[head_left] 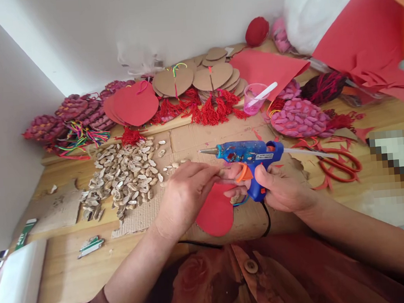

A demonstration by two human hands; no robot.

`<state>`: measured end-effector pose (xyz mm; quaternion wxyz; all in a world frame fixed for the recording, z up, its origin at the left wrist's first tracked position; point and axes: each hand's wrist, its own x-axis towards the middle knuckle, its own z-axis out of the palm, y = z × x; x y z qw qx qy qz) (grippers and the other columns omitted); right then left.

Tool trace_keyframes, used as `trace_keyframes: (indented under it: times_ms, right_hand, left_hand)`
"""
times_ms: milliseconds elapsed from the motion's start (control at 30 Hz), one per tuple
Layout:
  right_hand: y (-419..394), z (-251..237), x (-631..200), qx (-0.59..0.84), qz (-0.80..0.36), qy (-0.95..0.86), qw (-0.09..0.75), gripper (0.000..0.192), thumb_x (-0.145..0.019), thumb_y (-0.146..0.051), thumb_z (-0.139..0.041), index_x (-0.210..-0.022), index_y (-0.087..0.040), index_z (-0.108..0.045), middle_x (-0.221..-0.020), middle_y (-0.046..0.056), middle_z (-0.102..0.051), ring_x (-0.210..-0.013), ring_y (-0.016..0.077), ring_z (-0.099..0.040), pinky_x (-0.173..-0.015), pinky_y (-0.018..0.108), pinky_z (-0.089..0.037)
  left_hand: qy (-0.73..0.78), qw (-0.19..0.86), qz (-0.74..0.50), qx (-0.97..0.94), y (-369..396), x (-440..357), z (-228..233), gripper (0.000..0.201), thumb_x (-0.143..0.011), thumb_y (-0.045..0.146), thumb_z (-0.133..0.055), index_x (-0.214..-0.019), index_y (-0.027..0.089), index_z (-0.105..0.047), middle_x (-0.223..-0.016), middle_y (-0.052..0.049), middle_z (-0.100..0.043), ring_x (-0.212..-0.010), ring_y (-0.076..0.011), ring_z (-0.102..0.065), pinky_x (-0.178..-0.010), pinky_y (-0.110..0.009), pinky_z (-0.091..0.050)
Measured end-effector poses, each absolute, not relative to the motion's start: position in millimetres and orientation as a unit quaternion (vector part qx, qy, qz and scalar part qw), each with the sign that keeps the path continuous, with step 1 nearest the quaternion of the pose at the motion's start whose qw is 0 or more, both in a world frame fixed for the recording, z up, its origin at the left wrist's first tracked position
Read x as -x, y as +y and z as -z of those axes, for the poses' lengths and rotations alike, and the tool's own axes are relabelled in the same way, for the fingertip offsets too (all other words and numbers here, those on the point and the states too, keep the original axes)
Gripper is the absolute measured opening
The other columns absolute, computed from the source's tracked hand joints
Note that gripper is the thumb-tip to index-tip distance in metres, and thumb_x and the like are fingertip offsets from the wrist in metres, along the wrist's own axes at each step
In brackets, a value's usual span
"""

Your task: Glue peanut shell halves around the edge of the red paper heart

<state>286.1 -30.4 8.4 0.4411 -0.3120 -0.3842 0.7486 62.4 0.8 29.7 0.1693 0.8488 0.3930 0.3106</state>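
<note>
A blue hot glue gun (244, 153) with an orange trigger lies in my right hand (285, 187), its handle gripped between thumb and palm. The metal nozzle points left, and a clear glue stick (307, 152) sticks out at the back. My left hand (187, 192) is closed, its fingers bent together and reaching to the fingertips of my right hand, just under the barrel. What it pinches, if anything, is hidden. Below both hands a red heart-shaped card (216, 215) rests on the cardboard, partly covered by them.
Peanut shells (130, 176) are heaped at left. Behind stand cardboard discs (213, 78), red cards (131, 103) with tassels and a pink cup (254, 100) with a white stick. Red-handled scissors (343, 163) and a pink shell-covered piece (299, 118) lie right. A black cord (266, 218) hangs from the gun.
</note>
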Motion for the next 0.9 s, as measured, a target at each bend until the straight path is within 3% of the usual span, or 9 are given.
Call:
trace_keyframes:
  times_ms: [100,200,233,300,433,567,633,800,900]
  right_hand:
    - [-28.2,-10.9,-291.5,0.303,-0.725,-0.412,0.462,0.034,-0.096,-0.057,-0.063,-0.112,-0.029,-0.073,-0.108,0.005,-0.078,-0.078,0.0205,-0.078,-0.067,0.035,-0.065]
    - [-28.0,-15.2,-298.5,0.329,-0.662,-0.445,0.505,0.027,-0.101,-0.051,-0.057,-0.113,-0.031,-0.069,-0.104,0.004,-0.076,-0.070,0.0167,-0.073,-0.044,0.023,-0.047]
    - [-29.0,-16.3,-300.5,0.341,-0.643,-0.451,0.516,0.026,-0.102,-0.051,-0.056,-0.112,-0.031,-0.069,-0.100,0.002,-0.074,-0.060,0.0127,-0.067,-0.042,0.022,-0.042]
    - [-32.6,-16.8,-303.1,0.374,-0.608,-0.483,0.507,0.023,-0.104,-0.048,-0.055,-0.110,-0.030,-0.069,-0.093,0.001,-0.072,-0.053,0.0089,-0.056,-0.046,0.023,-0.043]
    - [-42.4,-13.7,-301.9,0.412,-0.554,-0.572,0.442,0.027,-0.103,-0.049,-0.056,-0.111,-0.027,-0.070,-0.077,0.000,-0.066,-0.055,0.0125,-0.053,-0.060,0.033,-0.054]
    - [-47.2,-13.6,-298.4,0.442,-0.503,-0.598,0.439,0.027,-0.100,-0.050,-0.059,-0.107,-0.027,-0.072,-0.083,0.002,-0.068,-0.058,0.0154,-0.057,-0.075,0.042,-0.059]
    - [-48.1,-13.6,-299.1,0.453,-0.486,-0.608,0.435,0.026,-0.100,-0.048,-0.059,-0.105,-0.027,-0.073,-0.088,0.004,-0.070,-0.060,0.0173,-0.060,-0.070,0.041,-0.059]
    - [-52.1,-8.0,-306.0,0.478,-0.455,-0.643,0.390,0.016,-0.098,-0.041,-0.065,-0.093,-0.029,-0.075,-0.073,0.001,-0.066,-0.057,0.0189,-0.060,-0.054,0.034,-0.054]
    - [-54.3,-6.0,-308.2,0.490,-0.438,-0.653,0.375,0.011,-0.095,-0.038,-0.068,-0.093,-0.029,-0.075,-0.074,0.001,-0.067,-0.055,0.0184,-0.059,-0.050,0.032,-0.051]
  left_hand:
    - [0.435,0.312,-0.372,-0.758,6.4,-58.5,-30.2,0.013,-0.090,0.027,-0.075,-0.101,0.023,-0.081,-0.096,-0.006,-0.080,-0.088,-0.0208,-0.072,-0.081,-0.033,-0.056]
    - [0.438,0.541,-0.430,-0.574,13.4,-51.2,-32.1,0.019,-0.079,0.034,-0.087,-0.094,0.022,-0.083,-0.084,-0.004,-0.079,-0.074,-0.0160,-0.070,-0.072,-0.028,-0.057]
    - [0.423,0.603,-0.439,-0.514,15.5,-48.8,-32.4,0.023,-0.075,0.035,-0.090,-0.091,0.021,-0.083,-0.081,-0.004,-0.078,-0.070,-0.0142,-0.068,-0.069,-0.026,-0.056]
    - [0.396,0.681,-0.443,-0.429,19.0,-45.1,-31.7,0.028,-0.068,0.036,-0.094,-0.088,0.019,-0.083,-0.076,-0.004,-0.076,-0.064,-0.0116,-0.066,-0.065,-0.023,-0.054]
    - [0.379,0.731,-0.431,-0.370,22.6,-42.1,-27.4,0.032,-0.065,0.034,-0.097,-0.085,0.015,-0.081,-0.072,-0.005,-0.074,-0.064,-0.0108,-0.065,-0.062,-0.021,-0.051]
    - [0.369,0.746,-0.426,-0.354,24.0,-41.4,-25.0,0.029,-0.065,0.033,-0.097,-0.079,0.014,-0.080,-0.071,-0.004,-0.073,-0.063,-0.0095,-0.064,-0.063,-0.019,-0.050]
    - [0.364,0.749,-0.424,-0.356,24.3,-41.3,-24.9,0.028,-0.066,0.033,-0.097,-0.079,0.015,-0.080,-0.071,-0.004,-0.073,-0.063,-0.0092,-0.064,-0.063,-0.019,-0.050]
    - [0.368,0.742,-0.417,-0.373,24.0,-42.0,-24.6,0.030,-0.066,0.036,-0.096,-0.080,0.015,-0.080,-0.070,-0.004,-0.071,-0.063,-0.0095,-0.061,-0.061,-0.020,-0.047]
    - [0.374,0.741,-0.414,-0.374,23.7,-42.7,-24.1,0.031,-0.064,0.036,-0.097,-0.081,0.015,-0.081,-0.071,-0.004,-0.072,-0.062,-0.0098,-0.061,-0.060,-0.021,-0.047]
